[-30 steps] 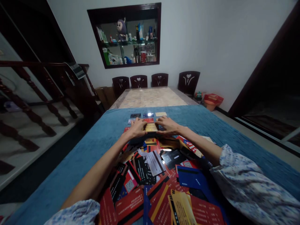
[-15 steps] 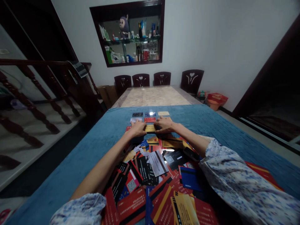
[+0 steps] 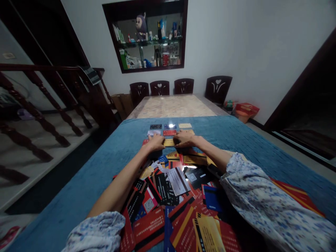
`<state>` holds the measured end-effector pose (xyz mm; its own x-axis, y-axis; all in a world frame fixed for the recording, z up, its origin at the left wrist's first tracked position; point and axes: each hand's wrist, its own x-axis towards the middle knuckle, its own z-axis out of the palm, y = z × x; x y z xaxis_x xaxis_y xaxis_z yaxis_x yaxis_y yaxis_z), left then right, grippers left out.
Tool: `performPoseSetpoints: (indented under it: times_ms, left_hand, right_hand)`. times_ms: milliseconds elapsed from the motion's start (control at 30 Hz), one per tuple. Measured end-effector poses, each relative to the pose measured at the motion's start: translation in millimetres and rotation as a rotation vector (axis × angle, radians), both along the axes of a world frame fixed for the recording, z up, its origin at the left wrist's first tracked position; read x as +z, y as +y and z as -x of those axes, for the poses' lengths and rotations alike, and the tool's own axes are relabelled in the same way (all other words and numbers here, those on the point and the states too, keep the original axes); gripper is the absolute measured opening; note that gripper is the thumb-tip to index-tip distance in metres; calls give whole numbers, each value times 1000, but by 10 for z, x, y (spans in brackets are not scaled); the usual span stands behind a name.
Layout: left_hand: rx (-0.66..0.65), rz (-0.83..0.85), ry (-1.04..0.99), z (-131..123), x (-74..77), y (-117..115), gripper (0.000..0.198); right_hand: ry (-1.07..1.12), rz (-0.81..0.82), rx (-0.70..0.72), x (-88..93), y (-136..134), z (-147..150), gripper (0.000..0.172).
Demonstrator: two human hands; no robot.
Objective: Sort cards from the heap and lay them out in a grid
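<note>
Small printed cards lie in rows on a blue cloth. A gold card point(image 3: 169, 142) sits flat between my two hands. My left hand point(image 3: 156, 142) rests at its left edge, thumb side near the gold card, fingers reaching over a red card point(image 3: 145, 141) toward a whitish card point(image 3: 153, 133). On the other side, my right hand point(image 3: 184, 139) touches the gold card's right end, its fingers spread toward a pale yellow card point(image 3: 189, 132). Behind the gold card lies a red card point(image 3: 169, 132). Black point(image 3: 155, 126), blue point(image 3: 170, 126) and cream point(image 3: 185, 125) cards form the far row.
A loose heap of mixed cards point(image 3: 178, 182) spreads under and between my forearms. The blue cloth point(image 3: 110, 168) covers the near table; its stone top point(image 3: 173, 106) shows beyond. Several dark chairs point(image 3: 183, 86) stand at the far end, and a railing point(image 3: 52, 67) runs along the left.
The view has shifted slightly. Both hands stay around the gold card with little visible movement, and the cards keep their layout.
</note>
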<state>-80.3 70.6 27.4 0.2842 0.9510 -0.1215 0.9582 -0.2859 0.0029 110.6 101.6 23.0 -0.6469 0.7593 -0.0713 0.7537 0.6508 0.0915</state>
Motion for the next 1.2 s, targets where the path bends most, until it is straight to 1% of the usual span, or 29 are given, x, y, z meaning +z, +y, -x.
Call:
performPoseSetpoints:
  times_ms: [167,367,600,733,867,1000,1133,1200]
  left_hand:
    - [4,20,-1,-19,7,21,25]
    - [33,35,15,-42,-5,51,29]
    - [70,39,42,-112,-63,30,39]
    - [82,33,47,-128,-84,-11,40]
    - [78,-8,35,-81,-112,-54,36]
    - [57,-102,15,-51,-136,-111,35]
    - [15,-152,11,-41,-101,-203,38]
    - [-13,-171,23,-35,-58,-272,35]
  right_hand:
    - [4,30,2,37,6,16,33]
    - [10,32,7,47,25,37,30]
    - [-58,37,-14,78,-18,85,34]
    - [-62,47,-32,93,-50,121,36]
    - [-58,45,-38,101,-77,118,36]
    - [-49,21,-48,95,-103,76,39]
    - [-28,-20,-42,93,-142,0,48]
    - [-5,-55,-28,97,-173,-54,46]
